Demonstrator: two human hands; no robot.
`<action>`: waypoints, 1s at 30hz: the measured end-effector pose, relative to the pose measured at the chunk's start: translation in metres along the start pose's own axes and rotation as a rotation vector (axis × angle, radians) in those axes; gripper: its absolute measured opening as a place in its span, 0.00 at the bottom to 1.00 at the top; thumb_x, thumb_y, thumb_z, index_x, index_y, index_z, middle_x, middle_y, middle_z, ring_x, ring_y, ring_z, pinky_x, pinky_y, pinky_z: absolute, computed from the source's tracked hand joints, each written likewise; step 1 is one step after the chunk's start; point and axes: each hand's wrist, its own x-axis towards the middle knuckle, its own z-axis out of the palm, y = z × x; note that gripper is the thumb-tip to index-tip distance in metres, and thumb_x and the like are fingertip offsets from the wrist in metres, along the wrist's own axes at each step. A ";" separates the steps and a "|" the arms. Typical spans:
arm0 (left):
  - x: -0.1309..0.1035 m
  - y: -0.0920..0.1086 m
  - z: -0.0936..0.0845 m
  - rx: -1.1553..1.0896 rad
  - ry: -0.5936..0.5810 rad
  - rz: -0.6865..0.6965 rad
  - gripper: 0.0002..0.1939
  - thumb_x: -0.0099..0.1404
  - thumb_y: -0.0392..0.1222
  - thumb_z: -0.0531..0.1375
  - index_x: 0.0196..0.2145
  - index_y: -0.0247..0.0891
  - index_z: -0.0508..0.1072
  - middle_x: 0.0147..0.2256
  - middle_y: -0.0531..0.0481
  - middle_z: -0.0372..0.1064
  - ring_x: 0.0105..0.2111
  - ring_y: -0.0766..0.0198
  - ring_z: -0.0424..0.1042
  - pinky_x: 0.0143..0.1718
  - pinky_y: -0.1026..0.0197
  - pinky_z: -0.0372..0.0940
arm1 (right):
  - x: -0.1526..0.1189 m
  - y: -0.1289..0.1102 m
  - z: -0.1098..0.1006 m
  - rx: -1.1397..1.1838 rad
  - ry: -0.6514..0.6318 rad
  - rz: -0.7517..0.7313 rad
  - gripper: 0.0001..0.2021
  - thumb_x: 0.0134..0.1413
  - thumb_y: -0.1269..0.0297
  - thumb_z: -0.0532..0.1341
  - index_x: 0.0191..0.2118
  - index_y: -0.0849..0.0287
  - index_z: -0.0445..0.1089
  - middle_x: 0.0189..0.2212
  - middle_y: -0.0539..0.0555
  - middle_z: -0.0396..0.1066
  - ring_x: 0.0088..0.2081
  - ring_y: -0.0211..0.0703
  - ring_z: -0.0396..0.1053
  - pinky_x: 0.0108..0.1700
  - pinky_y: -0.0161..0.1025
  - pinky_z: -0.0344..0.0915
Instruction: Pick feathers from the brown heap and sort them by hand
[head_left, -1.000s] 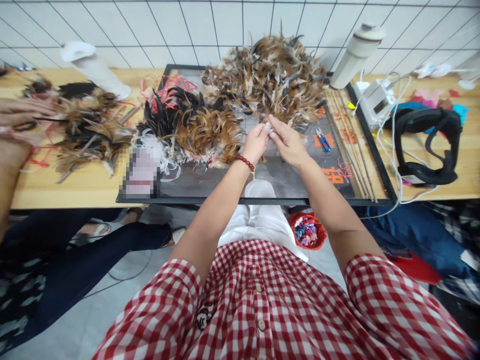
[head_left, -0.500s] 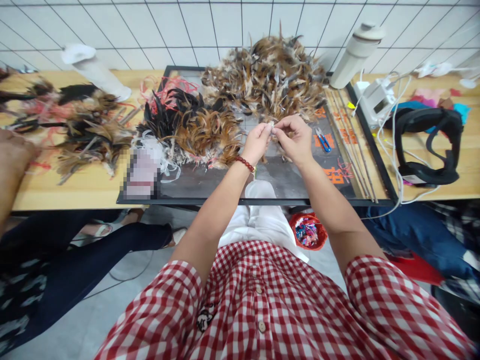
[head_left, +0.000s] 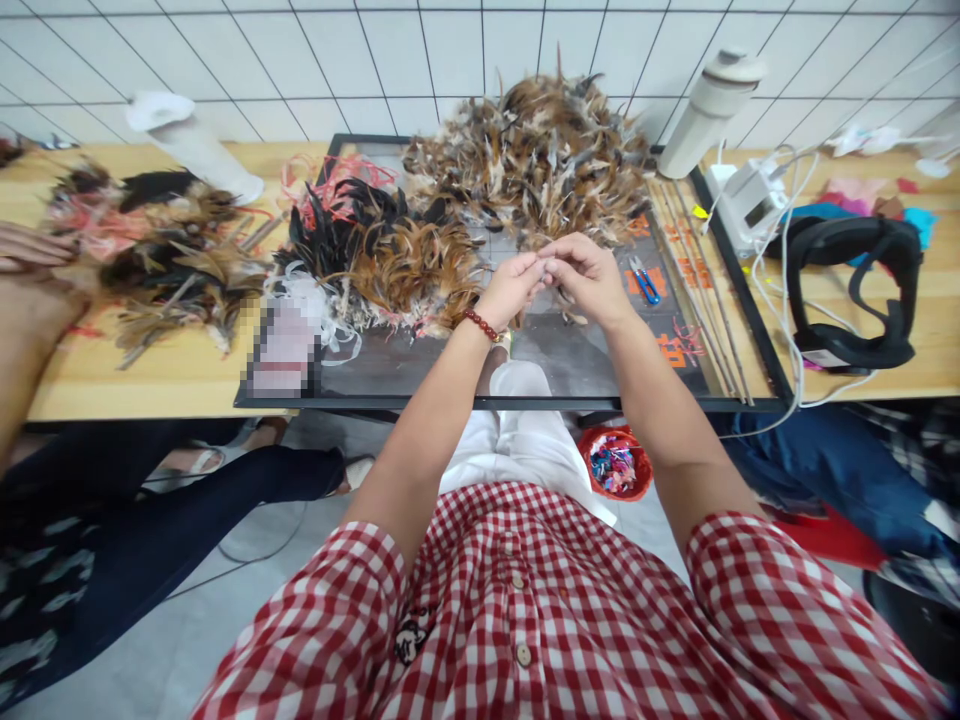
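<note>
My left hand [head_left: 514,290], with a red bead bracelet at the wrist, and my right hand [head_left: 589,278] meet at their fingertips over the dark tray. Both are closed in a pinch on something too small to make out. Just behind them rises a big pile of brown and grey feathers [head_left: 532,150]. Left of my left hand lie golden-brown feathers [head_left: 412,268] and black feathers [head_left: 330,230]. Small blue snips [head_left: 644,280] rest to the right of my right hand.
Thin sticks [head_left: 701,280] lie along the tray's right side. Beyond are a bottle [head_left: 709,115], a white charger [head_left: 754,205] with cables and a black headset [head_left: 855,290]. At left, another person's hands [head_left: 37,270] are near more feathers [head_left: 180,260]. A red basket [head_left: 616,462] stands below.
My hands have drawn closer together, the left fingertips dropping slightly. At the far left, the other person's hands have shifted further into view, over the feathers' edge.
</note>
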 end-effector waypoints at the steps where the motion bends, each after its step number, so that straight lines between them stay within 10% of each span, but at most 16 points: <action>1: -0.001 0.001 -0.001 0.008 -0.023 -0.007 0.17 0.74 0.44 0.60 0.27 0.36 0.66 0.18 0.61 0.53 0.16 0.76 0.47 0.19 0.70 0.43 | 0.001 -0.002 -0.002 -0.002 -0.007 0.000 0.28 0.51 0.29 0.65 0.36 0.51 0.77 0.35 0.53 0.74 0.37 0.44 0.73 0.46 0.47 0.75; 12: 0.007 -0.007 -0.005 0.040 0.020 0.107 0.15 0.68 0.43 0.66 0.26 0.35 0.71 0.19 0.59 0.61 0.19 0.75 0.59 0.25 0.70 0.56 | 0.000 0.003 0.000 -0.103 0.116 -0.007 0.25 0.53 0.32 0.65 0.31 0.52 0.75 0.33 0.52 0.70 0.42 0.46 0.71 0.57 0.51 0.70; 17: 0.014 -0.009 -0.011 -0.020 0.249 0.122 0.16 0.68 0.44 0.66 0.25 0.36 0.72 0.16 0.59 0.58 0.18 0.75 0.56 0.22 0.70 0.53 | 0.003 0.020 -0.003 -0.230 0.227 0.043 0.23 0.64 0.39 0.59 0.37 0.55 0.75 0.34 0.53 0.72 0.40 0.44 0.70 0.47 0.45 0.70; 25: 0.016 -0.001 -0.013 -0.350 0.433 -0.010 0.19 0.70 0.53 0.64 0.28 0.40 0.67 0.18 0.61 0.56 0.17 0.77 0.55 0.20 0.73 0.56 | -0.011 0.013 0.002 -0.881 -0.106 0.142 0.12 0.62 0.57 0.63 0.43 0.59 0.79 0.46 0.64 0.75 0.52 0.62 0.68 0.56 0.60 0.63; 30: 0.012 0.002 -0.010 -0.456 0.369 -0.143 0.18 0.71 0.49 0.63 0.28 0.39 0.65 0.18 0.62 0.55 0.15 0.77 0.55 0.20 0.71 0.57 | 0.001 0.034 -0.009 -0.507 0.204 0.122 0.18 0.68 0.47 0.58 0.39 0.56 0.77 0.37 0.57 0.76 0.44 0.51 0.73 0.50 0.52 0.69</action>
